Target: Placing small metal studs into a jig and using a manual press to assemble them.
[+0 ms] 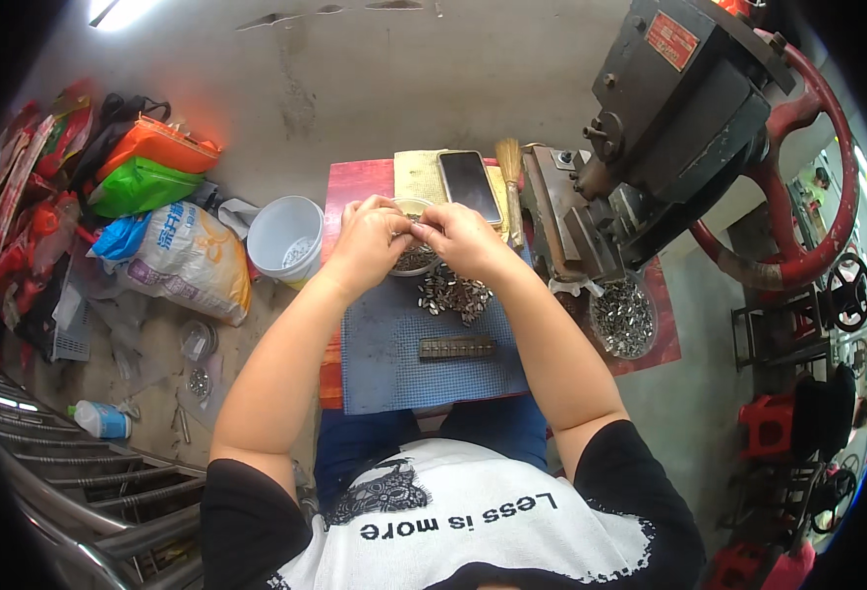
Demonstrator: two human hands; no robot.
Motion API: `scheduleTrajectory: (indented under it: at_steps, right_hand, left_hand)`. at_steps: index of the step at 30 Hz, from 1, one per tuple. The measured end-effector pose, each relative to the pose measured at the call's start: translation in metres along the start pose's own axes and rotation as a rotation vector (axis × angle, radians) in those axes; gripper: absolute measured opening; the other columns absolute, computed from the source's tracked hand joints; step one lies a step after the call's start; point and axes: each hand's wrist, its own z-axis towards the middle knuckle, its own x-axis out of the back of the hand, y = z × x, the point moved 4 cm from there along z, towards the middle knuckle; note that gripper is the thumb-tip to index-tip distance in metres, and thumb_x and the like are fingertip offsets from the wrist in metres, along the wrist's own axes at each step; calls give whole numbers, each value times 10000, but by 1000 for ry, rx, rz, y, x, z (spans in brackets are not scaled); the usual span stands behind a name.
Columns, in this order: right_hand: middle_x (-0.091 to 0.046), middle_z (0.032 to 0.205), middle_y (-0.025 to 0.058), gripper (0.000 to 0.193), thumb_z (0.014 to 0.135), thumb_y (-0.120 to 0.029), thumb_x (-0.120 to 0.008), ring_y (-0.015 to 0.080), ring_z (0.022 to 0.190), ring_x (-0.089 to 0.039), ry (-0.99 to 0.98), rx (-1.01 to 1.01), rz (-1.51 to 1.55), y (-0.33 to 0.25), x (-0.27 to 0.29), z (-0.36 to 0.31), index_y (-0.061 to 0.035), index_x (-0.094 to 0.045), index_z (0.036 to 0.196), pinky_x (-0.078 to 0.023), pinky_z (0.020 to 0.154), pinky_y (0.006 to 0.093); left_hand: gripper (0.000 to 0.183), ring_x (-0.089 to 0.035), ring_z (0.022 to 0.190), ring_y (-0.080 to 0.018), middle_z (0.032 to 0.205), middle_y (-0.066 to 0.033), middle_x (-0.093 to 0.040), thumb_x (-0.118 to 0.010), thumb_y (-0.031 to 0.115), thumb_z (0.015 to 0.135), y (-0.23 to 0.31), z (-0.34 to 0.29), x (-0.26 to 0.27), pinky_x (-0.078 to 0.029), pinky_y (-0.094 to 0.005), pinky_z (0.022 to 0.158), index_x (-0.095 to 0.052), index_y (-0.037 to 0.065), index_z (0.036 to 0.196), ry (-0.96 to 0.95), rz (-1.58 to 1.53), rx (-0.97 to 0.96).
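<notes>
My left hand (367, 241) and my right hand (465, 242) meet at the fingertips above a pale bowl (412, 205) of small dark and silvery metal pieces. The fingers of both are pinched together; whatever they hold is too small and covered to make out. Just in front of the bowl, a loose pile of small metal pieces (456, 297) lies on a blue textured mat (384, 339). Nearer to me on that mat rests a dark slotted metal bar (457, 347), with neither hand touching it.
A phone (470, 185) and a brush (510, 182) lie behind my right hand. Right of them stands a dark press (684, 118) with a red handwheel (778, 236), beside a tub of metal pieces (622, 315). A white bucket (286, 236) and stuffed bags (188, 256) stand left.
</notes>
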Motion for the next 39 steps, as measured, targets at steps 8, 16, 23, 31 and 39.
scheduleTrajectory:
  at_steps: [8, 16, 23, 31, 39]
  right_hand:
    - [-624, 876, 170, 202, 926, -201, -663, 347, 863, -595, 203, 270, -7, 13, -11, -6, 0, -655, 899, -485, 774, 415]
    - [-661, 807, 62, 218, 939, -191, -713, 123, 737, -582, 140, -6, 238, 21, -12, -3, 11, -649, 886, -482, 679, 299]
    - [-713, 847, 33, 172, 909, -148, -751, 79, 768, -612, 232, -91, 612, 32, -18, -3, 21, -723, 923, -501, 706, 249]
    - [-731, 866, 49, 179, 907, -141, -741, 84, 784, -637, 207, -128, 554, 30, -18, -3, 30, -734, 961, -514, 714, 253]
    - [-723, 857, 48, 190, 922, -146, -724, 88, 781, -633, 167, -111, 572, 34, -17, -3, 39, -723, 966, -515, 720, 259]
  left_hand:
    - [187, -459, 1371, -281, 1210, -9, -717, -751, 227, 851, -12, 0, -8, -270, -461, 1157, -793, 142, 1012, -99, -194, 50]
    - [175, -499, 1345, -299, 1152, -45, -742, -740, 181, 858, -10, 0, -8, -379, -435, 1118, -800, 131, 1014, -8, -321, 106]
    - [169, -528, 1315, -285, 1091, -111, -746, -728, 168, 853, 0, -6, -8, -383, -466, 1113, -798, 112, 995, 64, -312, 212]
    - [200, -564, 1248, -240, 1000, -48, -749, -782, 312, 786, 18, -11, -1, -238, -557, 1153, -787, 145, 896, 128, 269, 19]
    - [199, -541, 1261, -251, 1102, -13, -720, -804, 293, 763, 21, -13, -2, -221, -554, 1155, -754, 140, 880, 256, 254, -37]
